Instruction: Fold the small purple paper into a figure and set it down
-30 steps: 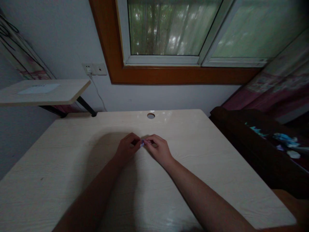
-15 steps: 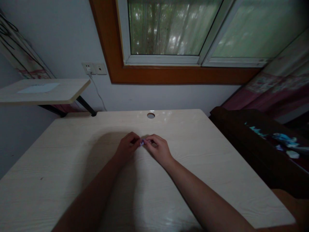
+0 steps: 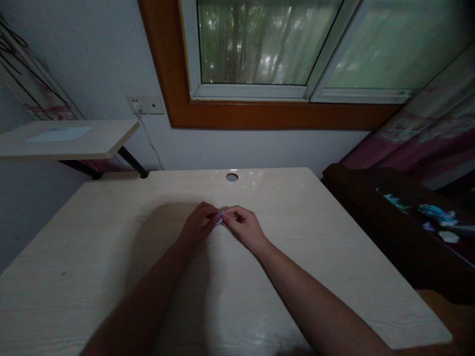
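A small light-purple piece (image 3: 220, 218), which looks like folded paper, is pinched between my two hands above the middle of the desk (image 3: 282, 296). My left hand (image 3: 198, 223) grips its left side between thumb and fingertips. From the other side, my right hand (image 3: 245, 223) holds it with thumb and forefinger, the remaining fingers curled. Fingertips cover much of the piece, so its full shape is hidden.
Toward the desk's back edge is a round cable hole (image 3: 232, 177). A raised shelf (image 3: 111, 136) on black legs stands at the back left, bearing a pale sheet (image 3: 59, 134). Behind are a wall socket (image 3: 144, 105) and a window. Dark furniture (image 3: 371, 222) with several items adjoins the right side.
The fingers of my left hand have shifted slightly on the purple piece, and a little more of it shows. My right hand has barely moved.
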`<control>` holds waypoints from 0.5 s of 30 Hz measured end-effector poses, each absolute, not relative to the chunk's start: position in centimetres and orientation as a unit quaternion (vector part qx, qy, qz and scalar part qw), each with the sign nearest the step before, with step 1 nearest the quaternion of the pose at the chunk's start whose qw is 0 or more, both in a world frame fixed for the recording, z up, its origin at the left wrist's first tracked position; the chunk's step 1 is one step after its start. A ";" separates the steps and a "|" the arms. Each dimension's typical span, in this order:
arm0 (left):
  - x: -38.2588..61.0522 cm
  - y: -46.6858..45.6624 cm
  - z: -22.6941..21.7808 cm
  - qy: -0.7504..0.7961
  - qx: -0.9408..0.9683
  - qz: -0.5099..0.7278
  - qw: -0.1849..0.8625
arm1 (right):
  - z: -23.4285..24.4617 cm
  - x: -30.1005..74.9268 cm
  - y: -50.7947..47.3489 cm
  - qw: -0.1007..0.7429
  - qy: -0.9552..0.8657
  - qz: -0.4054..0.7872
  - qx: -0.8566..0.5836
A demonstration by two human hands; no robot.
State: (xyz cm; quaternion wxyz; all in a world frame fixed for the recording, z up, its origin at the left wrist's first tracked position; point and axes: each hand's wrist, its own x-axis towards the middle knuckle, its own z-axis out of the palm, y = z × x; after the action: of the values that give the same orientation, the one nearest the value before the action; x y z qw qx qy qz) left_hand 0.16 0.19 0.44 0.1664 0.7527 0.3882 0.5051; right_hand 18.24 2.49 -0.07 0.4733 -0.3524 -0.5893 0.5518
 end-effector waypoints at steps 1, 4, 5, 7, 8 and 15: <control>0.1 0.2 0.4 0.385 0.759 0.501 0.159 | -0.1 18.2 2.5 0.474 -0.581 0.562 -0.349; 0.1 0.1 0.7 0.393 0.763 0.488 0.159 | -0.1 18.3 2.6 0.473 -0.563 0.588 -0.338; 0.0 0.1 0.8 0.399 0.760 0.486 0.163 | -0.2 18.3 2.7 0.471 -0.558 0.595 -0.335; 0.0 0.0 1.0 0.405 0.758 0.484 0.166 | -0.1 18.4 2.7 0.466 -0.554 0.606 -0.330; 0.0 0.0 1.1 0.404 0.759 0.484 0.163 | -0.1 18.5 2.7 0.464 -0.551 0.611 -0.329; -0.6 0.4 0.4 0.404 0.793 0.450 0.069 | 0.5 18.9 2.9 0.456 -0.540 0.624 -0.333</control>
State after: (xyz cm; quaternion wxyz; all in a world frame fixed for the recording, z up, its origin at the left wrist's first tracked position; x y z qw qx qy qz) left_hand -0.58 0.35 0.38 0.0695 0.7933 0.4038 0.4503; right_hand 18.89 2.90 0.54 0.4559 -0.3332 -0.5400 0.6241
